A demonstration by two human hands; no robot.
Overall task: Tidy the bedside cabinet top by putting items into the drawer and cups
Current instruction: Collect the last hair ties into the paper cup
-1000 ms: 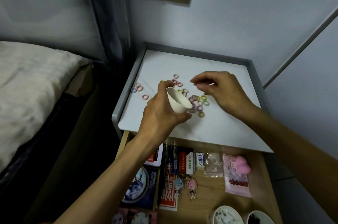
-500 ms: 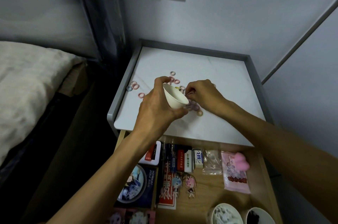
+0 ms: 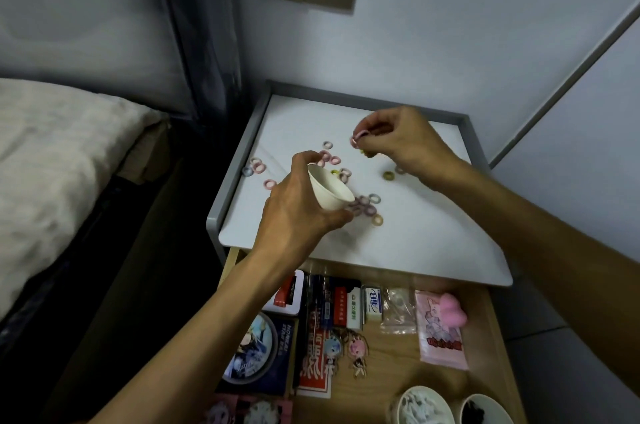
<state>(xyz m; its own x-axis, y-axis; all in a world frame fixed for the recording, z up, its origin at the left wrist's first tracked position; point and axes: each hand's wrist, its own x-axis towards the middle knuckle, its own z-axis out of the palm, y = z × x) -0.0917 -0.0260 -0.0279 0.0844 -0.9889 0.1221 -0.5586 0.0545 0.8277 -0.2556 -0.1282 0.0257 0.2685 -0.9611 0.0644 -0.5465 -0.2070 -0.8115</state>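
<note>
Risen from the pile a moment ago: right grip, pinching a pink ring above the surface. Left grip wrapped round the tilted cup, nearby. Probably goes in next; many loose rings left.

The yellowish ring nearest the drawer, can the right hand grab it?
Probably yes. The yellowish ring lies bare on the cabinet top, just clear of the cup in the left hand. The right hand hovers close, though its fingers pinch a pink ring.
</note>
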